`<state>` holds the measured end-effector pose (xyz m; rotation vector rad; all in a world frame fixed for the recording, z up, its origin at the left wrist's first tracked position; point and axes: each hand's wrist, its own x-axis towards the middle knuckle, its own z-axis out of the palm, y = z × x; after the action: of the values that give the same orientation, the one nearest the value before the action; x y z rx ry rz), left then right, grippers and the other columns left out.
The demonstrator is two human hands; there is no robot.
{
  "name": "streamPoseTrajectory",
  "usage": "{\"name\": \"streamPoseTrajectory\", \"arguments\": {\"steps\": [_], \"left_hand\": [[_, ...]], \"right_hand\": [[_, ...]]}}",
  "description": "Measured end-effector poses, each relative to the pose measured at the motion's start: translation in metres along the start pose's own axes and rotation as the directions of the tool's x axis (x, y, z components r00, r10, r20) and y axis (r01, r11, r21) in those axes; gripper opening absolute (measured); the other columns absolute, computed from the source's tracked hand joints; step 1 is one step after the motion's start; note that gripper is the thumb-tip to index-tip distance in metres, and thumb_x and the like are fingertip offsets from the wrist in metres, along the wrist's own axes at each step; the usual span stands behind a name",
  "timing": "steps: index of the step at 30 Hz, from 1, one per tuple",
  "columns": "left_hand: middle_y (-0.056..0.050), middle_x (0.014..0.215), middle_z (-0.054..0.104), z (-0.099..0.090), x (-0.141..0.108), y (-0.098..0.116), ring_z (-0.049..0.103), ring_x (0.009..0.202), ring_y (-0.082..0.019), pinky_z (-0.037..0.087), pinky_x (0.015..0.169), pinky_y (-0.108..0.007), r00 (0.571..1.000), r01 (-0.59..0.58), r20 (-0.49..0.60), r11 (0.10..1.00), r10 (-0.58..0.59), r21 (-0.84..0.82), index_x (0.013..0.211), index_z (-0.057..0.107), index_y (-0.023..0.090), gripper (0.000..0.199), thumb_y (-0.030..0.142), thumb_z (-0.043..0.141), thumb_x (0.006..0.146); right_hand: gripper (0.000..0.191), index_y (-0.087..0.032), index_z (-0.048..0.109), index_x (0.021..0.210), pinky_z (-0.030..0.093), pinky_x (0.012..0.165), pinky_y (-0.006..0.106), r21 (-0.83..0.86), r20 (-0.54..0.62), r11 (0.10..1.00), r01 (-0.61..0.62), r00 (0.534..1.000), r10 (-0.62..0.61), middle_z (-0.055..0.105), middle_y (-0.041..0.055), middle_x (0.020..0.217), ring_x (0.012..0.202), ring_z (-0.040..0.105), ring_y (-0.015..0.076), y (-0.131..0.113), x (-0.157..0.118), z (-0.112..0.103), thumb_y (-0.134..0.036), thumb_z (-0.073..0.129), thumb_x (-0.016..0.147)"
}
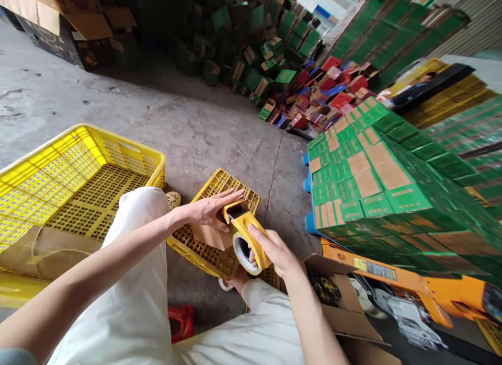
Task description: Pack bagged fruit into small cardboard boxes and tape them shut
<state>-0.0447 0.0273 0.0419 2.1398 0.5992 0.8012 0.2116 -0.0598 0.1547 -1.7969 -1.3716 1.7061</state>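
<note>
My right hand (274, 250) is wrapped round the handle of a yellow tape dispenser (257, 237) that carries a roll of tape (242, 252). The dispenser's front end meets the top of a small cardboard box (207, 235). My left hand (212, 208) lies on that box with its fingers stretched out, close beside the dispenser's front. Beneath the box is an upturned yellow plastic crate (214, 184) between my legs. My left hand and the dispenser hide part of the box.
A large yellow basket (157, 163) with cardboard in it stands at left. Green cartons (364, 171) are stacked on a blue pallet (309, 224) at right, beside an orange pallet jack (392, 271). An open carton (345, 307) sits by my right forearm. Loose boxes (314, 93) are heaped behind.
</note>
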Motion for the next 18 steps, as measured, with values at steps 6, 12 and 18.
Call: {"name": "streamPoseTrajectory", "arguments": {"steps": [6,12,18], "left_hand": [[-0.017,0.182,0.033,-0.016,0.0,-0.002,0.038,0.166,-0.035,0.036,0.134,-0.043,0.998,0.036,0.044,0.995,-0.04,0.096,0.181,0.019,0.025,0.122,0.056,0.09,0.087],[-0.015,0.181,0.037,-0.029,-0.001,-0.01,0.045,0.163,-0.033,0.039,0.131,-0.039,0.995,0.042,0.084,0.984,-0.057,0.171,0.179,0.026,0.026,0.116,0.067,0.085,0.088],[-0.017,0.178,0.042,-0.038,-0.009,-0.024,0.044,0.163,-0.035,0.035,0.134,-0.043,0.997,0.06,0.043,0.975,-0.071,0.215,0.178,0.029,0.024,0.114,0.075,0.08,0.09]], "right_hand": [[0.071,-0.02,0.069,0.084,0.052,0.047,0.025,-0.004,0.021,1.0,-0.022,1.0,0.022,0.07,0.0018,0.054,0.044,0.062,0.0154,-0.012,0.007,0.0,-0.09,0.074,0.078],[0.069,-0.02,0.069,0.086,0.054,0.049,0.025,-0.04,0.04,0.998,-0.04,0.998,0.042,0.072,0.0026,0.054,0.046,0.063,0.0161,-0.024,0.018,-0.001,-0.088,0.075,0.08],[0.066,-0.02,0.069,0.09,0.055,0.05,0.026,-0.103,0.043,0.994,-0.034,0.998,0.039,0.073,0.0022,0.057,0.048,0.066,0.0172,-0.026,0.013,-0.005,-0.085,0.075,0.083]]}}
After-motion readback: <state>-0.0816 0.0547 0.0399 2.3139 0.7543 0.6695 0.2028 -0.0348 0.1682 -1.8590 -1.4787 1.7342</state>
